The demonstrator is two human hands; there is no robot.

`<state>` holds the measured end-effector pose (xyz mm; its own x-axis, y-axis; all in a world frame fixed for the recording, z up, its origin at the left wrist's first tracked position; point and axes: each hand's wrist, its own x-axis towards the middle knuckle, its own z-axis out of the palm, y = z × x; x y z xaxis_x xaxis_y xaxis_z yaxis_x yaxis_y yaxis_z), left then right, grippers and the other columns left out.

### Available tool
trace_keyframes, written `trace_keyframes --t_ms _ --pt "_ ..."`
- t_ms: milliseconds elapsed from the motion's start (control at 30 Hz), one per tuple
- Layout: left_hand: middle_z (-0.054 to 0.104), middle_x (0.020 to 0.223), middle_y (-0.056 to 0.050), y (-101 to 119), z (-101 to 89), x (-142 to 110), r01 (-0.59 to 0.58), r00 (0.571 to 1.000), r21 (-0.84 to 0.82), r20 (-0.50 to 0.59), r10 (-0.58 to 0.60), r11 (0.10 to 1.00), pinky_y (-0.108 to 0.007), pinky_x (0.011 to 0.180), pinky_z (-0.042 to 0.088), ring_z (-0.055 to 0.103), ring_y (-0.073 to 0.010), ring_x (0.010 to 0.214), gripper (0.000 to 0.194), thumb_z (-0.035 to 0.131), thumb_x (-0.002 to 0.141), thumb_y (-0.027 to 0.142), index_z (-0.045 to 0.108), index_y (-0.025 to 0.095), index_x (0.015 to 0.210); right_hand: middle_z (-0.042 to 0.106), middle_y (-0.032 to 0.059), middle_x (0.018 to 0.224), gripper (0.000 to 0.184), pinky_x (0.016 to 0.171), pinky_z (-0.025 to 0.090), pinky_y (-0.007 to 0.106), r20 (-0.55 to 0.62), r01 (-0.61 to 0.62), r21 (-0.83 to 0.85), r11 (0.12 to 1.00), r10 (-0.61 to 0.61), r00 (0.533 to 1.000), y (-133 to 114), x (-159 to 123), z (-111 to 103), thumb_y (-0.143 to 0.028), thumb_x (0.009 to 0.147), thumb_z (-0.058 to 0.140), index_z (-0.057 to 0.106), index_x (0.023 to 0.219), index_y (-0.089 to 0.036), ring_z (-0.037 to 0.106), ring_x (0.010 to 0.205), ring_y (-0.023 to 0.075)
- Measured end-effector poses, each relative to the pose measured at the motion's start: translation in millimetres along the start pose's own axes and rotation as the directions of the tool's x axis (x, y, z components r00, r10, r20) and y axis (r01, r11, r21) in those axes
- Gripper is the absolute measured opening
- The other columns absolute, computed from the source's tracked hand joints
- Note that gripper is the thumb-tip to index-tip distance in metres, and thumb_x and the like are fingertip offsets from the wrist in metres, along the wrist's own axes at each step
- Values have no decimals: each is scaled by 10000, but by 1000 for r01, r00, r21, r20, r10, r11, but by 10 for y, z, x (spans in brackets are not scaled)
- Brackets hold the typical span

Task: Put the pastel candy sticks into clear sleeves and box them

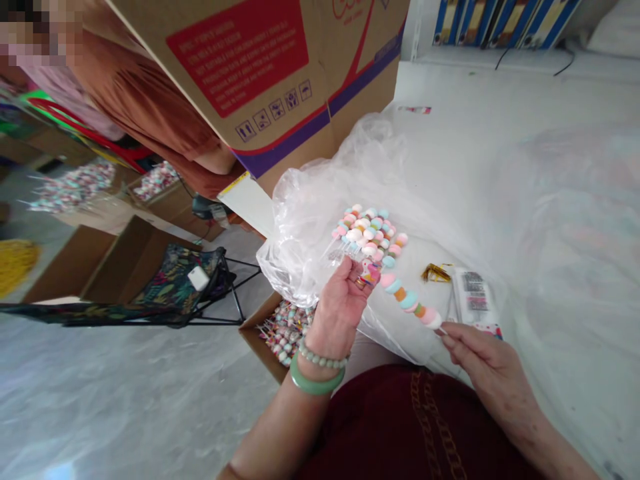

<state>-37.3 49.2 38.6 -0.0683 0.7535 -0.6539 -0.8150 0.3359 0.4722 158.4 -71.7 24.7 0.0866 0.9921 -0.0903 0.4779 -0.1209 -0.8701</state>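
My left hand (343, 303) is closed round the sticks of a bunch of pastel candy skewers (369, 233), held up over a crumpled clear plastic sheet (320, 200). My right hand (480, 357) pinches the end of one single candy skewer (409, 300), which lies slanted with its far tip against the bunch by my left fingers. On my left wrist sit a green bangle and a bead bracelet.
An open carton of more candy skewers (280, 330) sits below my left hand. A big printed cardboard box (270, 73) leans at top. Gold twist ties (436, 272) and a printed packet (474, 300) lie on the white surface. Another person in brown (145, 93) sits at left.
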Motion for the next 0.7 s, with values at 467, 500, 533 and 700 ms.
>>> trace_keyframes --t_ms 467,500,533,700 --pt "672 662 -56 -14 -122 -50 -6 988 235 152 -30 972 -381 732 558 662 -170 602 166 538 865 209 618 123 747 724 37 742 287 614 520 294 -66 -7 -118 993 -1 998 89 46 -69 -434 815 559 744 855 -218 650 628 198" --pt "662 636 -48 -8 -127 -37 -2 993 227 112 -24 974 -377 730 557 653 -162 579 175 539 865 211 612 124 732 712 32 712 284 594 513 286 -63 -18 -109 994 12 998 78 49 -75 -434 813 562 744 849 -219 639 609 192" --pt "650 613 -39 0 -128 -25 4 997 215 74 -21 977 -375 729 557 645 -155 562 185 537 867 209 605 127 715 699 26 684 280 574 504 277 -61 -30 -98 995 24 998 68 50 -78 -431 813 563 743 847 -218 627 591 185" --pt "622 570 -21 58 -98 5 55 998 173 0 -56 983 -368 748 552 636 -143 549 222 530 874 206 582 136 670 697 18 708 252 547 486 245 -62 -36 -48 998 33 998 42 36 -81 -398 825 567 738 870 -219 617 604 167"
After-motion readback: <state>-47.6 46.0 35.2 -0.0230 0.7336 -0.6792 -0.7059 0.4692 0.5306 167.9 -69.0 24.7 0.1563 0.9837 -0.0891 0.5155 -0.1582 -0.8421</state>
